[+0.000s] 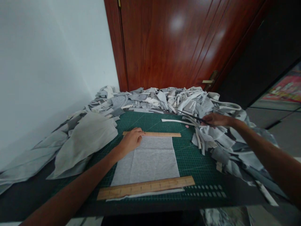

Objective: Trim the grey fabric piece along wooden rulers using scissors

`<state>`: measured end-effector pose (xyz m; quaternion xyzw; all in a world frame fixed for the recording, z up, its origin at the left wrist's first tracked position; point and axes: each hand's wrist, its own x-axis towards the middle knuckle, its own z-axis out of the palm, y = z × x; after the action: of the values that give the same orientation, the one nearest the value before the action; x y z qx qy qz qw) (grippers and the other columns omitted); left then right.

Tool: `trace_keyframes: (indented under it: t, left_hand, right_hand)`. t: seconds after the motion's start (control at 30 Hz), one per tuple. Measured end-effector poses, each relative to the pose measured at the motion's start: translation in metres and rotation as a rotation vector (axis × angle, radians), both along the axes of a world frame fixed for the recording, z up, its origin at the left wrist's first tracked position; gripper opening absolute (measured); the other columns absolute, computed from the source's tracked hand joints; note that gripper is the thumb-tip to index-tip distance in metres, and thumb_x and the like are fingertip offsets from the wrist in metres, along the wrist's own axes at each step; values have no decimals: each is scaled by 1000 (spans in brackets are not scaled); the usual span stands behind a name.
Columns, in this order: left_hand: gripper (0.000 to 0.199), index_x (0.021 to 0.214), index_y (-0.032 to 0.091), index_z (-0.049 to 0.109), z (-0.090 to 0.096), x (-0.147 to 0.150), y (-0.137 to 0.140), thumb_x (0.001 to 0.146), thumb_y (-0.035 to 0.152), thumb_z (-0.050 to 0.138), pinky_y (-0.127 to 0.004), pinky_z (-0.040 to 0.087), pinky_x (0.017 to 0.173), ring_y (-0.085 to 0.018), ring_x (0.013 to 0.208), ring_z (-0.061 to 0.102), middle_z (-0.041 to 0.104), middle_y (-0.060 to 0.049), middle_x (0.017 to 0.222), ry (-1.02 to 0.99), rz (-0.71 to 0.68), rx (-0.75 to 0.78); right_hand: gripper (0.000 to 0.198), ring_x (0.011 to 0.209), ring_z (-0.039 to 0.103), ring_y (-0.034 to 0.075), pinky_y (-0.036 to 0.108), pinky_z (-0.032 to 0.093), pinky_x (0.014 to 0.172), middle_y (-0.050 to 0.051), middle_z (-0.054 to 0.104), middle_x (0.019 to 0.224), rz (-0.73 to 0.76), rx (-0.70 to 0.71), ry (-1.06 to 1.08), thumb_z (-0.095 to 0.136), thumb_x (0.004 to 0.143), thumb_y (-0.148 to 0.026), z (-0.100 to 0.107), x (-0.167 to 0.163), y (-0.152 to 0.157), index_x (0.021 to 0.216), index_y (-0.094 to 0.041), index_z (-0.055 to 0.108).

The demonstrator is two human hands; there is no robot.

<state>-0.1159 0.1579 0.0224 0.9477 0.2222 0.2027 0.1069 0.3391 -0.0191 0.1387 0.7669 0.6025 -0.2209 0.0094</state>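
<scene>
A light grey piece of fabric (150,160) lies flat on the green cutting mat (188,149). Across its far edge is a wooden ruler (162,134), and my left hand (133,138) grips it near the left end, fingers bent over it. A second, wider wooden ruler (145,187) lies over the near edge, slightly slanted, with a narrow fabric strip (145,194) showing below it. Out to the right, my right hand (215,119) is closed on dark scissors (191,115), their blades pointing left above the scraps. Its grip on the handles is partly hidden.
Grey and white fabric scraps (162,97) are heaped along the back and right side. Larger fabric pieces (87,138) lie at the left. A loose white strip (175,121) reaches onto the mat. A wall (58,47) and a wooden door (164,44) stand behind.
</scene>
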Motion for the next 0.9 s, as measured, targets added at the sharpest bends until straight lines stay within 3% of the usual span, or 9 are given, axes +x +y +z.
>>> trace_keyframes:
  t: [0.1, 0.27, 0.57, 0.9]
  left_hand:
    - [42, 108, 18, 79, 0, -1, 1, 87, 0, 47, -35, 56, 97, -21, 101, 69, 74, -7, 103, -10, 1, -7]
    - [41, 102, 20, 80, 1, 0, 4, 87, 1, 47, -31, 54, 98, -19, 101, 70, 76, -5, 104, -37, -4, -24]
    - [40, 100, 21, 80, 3, 2, -1, 87, 4, 46, -32, 55, 97, -19, 101, 69, 76, -5, 103, -35, 33, -44]
    - [38, 99, 21, 79, 2, 3, 0, 88, 6, 45, -35, 54, 99, -20, 104, 68, 75, -4, 105, -27, 48, -56]
  right_hand:
    - [43, 61, 45, 12, 25, 38, 62, -1, 50, 68, 95, -114, 378, 53, 93, -60, 10, 0, -27, 85, -18, 56]
    - [51, 56, 31, 9, 23, 24, 50, -5, 38, 69, 82, -394, 590, 64, 81, -65, -8, -6, -47, 97, -16, 63]
    - [59, 50, 31, 7, 21, 21, 45, -4, 42, 60, 25, -296, 693, 70, 73, -63, -40, 4, -35, 99, -11, 75]
    - [58, 44, 17, 3, 17, 13, 38, -9, 32, 53, -147, -478, 892, 77, 62, -62, -48, 7, -21, 92, -12, 75]
